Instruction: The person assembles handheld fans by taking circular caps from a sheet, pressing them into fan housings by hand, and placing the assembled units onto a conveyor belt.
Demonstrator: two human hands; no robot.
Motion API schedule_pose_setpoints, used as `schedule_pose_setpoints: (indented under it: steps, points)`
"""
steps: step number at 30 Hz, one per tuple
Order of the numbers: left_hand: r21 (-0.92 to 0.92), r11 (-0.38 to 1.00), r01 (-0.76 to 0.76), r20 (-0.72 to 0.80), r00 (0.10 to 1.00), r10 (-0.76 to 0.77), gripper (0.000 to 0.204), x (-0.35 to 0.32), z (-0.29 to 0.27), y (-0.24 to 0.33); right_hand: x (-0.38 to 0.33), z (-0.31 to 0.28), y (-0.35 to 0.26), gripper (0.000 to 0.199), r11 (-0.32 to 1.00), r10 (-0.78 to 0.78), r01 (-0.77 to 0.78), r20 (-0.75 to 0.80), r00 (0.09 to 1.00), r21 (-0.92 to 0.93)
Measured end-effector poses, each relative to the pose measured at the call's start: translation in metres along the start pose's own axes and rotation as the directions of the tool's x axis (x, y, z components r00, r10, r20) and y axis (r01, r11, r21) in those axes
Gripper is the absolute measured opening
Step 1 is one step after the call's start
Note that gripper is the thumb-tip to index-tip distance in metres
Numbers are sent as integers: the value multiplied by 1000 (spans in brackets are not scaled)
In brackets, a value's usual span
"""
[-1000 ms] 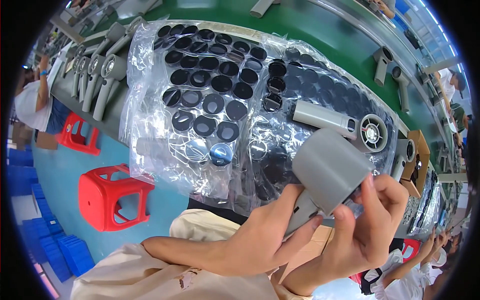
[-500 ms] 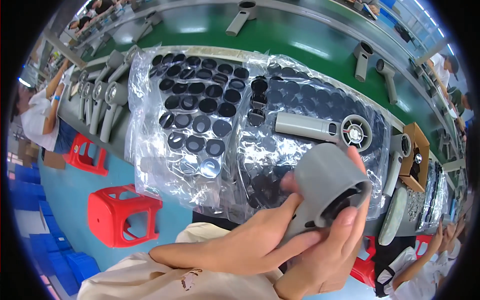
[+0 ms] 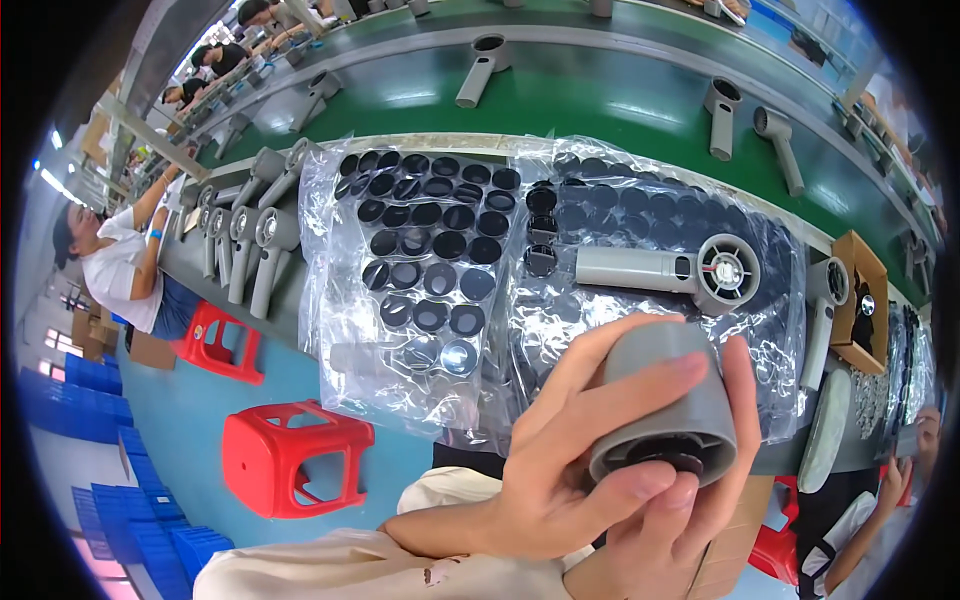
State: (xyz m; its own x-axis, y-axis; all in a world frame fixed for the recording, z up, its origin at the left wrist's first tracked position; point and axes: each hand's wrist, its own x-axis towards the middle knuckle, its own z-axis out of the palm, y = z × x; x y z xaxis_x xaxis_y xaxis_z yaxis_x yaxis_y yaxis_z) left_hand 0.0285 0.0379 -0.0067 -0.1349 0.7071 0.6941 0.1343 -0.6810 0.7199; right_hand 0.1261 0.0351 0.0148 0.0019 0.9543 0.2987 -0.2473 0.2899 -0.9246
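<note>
One grey housing (image 3: 687,412) is held between the person's hands in the head view, in front of the near edge of the table, its wide open end tipped toward the wearer. The left hand (image 3: 560,450) is clamped on it from the left, with fingers spread across the curved wall and the thumb at the rim. The right hand (image 3: 665,535) is closed on it from below and the right, one finger running up the side and the thumb beside the other thumb. Inside the opening a black round part (image 3: 680,455) shows, partly hidden by the thumbs.

Beyond the hands, a grey handheld fan (image 3: 640,270) lies across a clear plastic bag (image 3: 775,400), its round head to the right. Another plastic bag (image 3: 345,390) beside it on the left contains rows of black discs (image 3: 437,279). To the right stand a cardboard box (image 3: 860,345) and, nearer, a pale green oblong object (image 3: 826,430). A green conveyor belt (image 3: 600,115) carries more grey pieces behind. At lower left is a red stool (image 3: 262,462).
</note>
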Motion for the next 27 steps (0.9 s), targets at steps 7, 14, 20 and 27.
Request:
schedule_pose_setpoints:
  steps: [7, 14, 20, 27]
  points:
    - [-252, 961, 113, -154, 976, -155, 40, -6, 14, -7, 2, -8, 11, 60, 998, -28, 28, -8, 1000, -65]
    - [-237, 970, 51, -34, 998, -60, 43, -3, 9, -7, -3, 5, 22, 55, 985, -174, 175, -101, 980, -1]
    - [-334, 942, 9, -228, 970, -91, 36, -14, 17, -22, 7, -4, 34, 43, 962, -229, 230, 22, 973, -146]
    - [-537, 827, 165, -94, 963, -253, 42, -2, 4, -15, 7, -4, 21, 50, 975, -190, 194, 49, 981, -106]
